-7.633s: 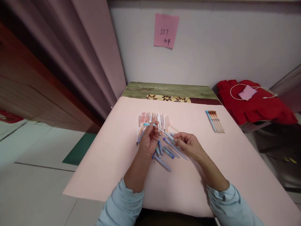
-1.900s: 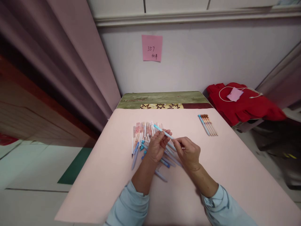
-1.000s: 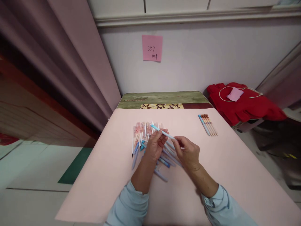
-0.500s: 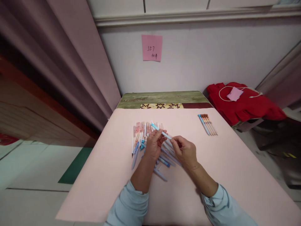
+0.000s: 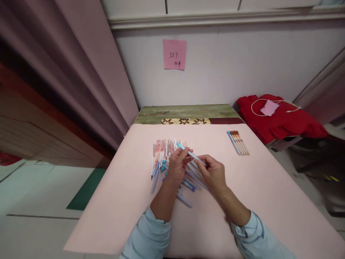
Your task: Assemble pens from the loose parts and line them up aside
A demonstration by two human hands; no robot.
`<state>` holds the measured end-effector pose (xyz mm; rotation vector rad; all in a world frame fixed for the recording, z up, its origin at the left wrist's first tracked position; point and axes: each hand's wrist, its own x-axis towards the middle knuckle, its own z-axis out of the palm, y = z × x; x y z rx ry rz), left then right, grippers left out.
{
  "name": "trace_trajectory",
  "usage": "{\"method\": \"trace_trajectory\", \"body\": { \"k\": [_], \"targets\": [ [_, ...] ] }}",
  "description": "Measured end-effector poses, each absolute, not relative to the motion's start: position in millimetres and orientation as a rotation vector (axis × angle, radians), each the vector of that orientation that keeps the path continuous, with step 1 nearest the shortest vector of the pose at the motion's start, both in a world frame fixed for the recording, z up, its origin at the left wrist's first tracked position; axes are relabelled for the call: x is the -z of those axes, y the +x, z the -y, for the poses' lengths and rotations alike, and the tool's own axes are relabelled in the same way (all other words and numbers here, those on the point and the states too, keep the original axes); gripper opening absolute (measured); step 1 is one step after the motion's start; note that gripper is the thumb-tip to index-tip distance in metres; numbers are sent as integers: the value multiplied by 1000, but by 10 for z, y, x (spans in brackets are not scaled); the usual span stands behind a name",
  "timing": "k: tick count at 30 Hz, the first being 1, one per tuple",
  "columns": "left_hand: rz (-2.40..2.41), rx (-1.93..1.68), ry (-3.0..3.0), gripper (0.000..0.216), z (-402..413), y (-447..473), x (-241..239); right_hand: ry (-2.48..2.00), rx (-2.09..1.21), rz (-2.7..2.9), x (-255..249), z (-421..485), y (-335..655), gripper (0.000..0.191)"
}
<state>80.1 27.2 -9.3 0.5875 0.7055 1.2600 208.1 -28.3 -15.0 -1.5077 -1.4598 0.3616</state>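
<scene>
A light blue pen (image 5: pixel 193 155) is held slanting above the table between both hands. The fingers of my left hand (image 5: pixel 178 166) are closed around its middle, with the bright blue end sticking out at the upper left. My right hand (image 5: pixel 214 173) pinches the lower right end. Below and behind the hands lies a loose pile of pen parts: pink barrels (image 5: pixel 161 144), thin white refills (image 5: pixel 152 167) and blue barrels (image 5: pixel 183 200). My left hand and forearm hide part of the pile.
A neat row of assembled pens (image 5: pixel 238 143), one blue and several brown-topped, lies at the right on the pink table cover (image 5: pixel 258 201). Beyond the table's right edge is a red cloth (image 5: pixel 285 124) with a white cable. A pink note (image 5: pixel 174 54) hangs on the wall.
The pen has shifted slightly to the right in my hands, and its right end now reaches further past my right fingertips. The pile and the row of pens are unchanged.
</scene>
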Motion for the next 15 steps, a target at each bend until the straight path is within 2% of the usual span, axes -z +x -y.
{"method": "trace_trajectory", "body": {
  "k": [4,8,12,15],
  "targets": [
    [-732,-1212,549,26,-266,811,108,-1458,-5,1550,127,292,2082,17],
    [-700,-1194,559,25,-261,809,121,-1433,180,1649,143,298,2101,18],
    [-657,-1243,582,23,-264,804,99,-1468,138,1641,139,308,2100,22],
    [-640,-1264,589,23,-264,808,80,-1502,-98,1594,104,319,2086,30]
  ]
}}
